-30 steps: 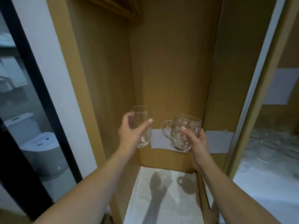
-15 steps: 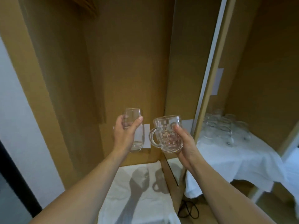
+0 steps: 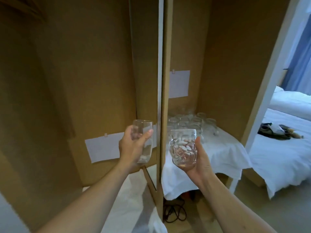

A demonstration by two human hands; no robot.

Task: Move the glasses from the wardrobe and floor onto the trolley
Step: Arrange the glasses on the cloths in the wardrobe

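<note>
The left hand (image 3: 133,149) grips a smooth tumbler (image 3: 143,140) upright, thumb across its front, fingers curled behind. The right hand (image 3: 197,163) holds a dimpled glass mug (image 3: 184,148) from below and behind, its handle turned to the left. Both glasses are raised in front of a brown wardrobe (image 3: 80,78) — a narrow mirrored door edge (image 3: 159,81) runs upright between the two. Beyond the mug stands a table (image 3: 223,153) draped in white cloth, with a cluster of clear glasses (image 3: 190,121) at its back. White paper sheets (image 3: 104,149) hang on the wardrobe panels. A black cable (image 3: 175,212) lies on the floor under the table — a white bed (image 3: 277,157) shows at right.
</note>
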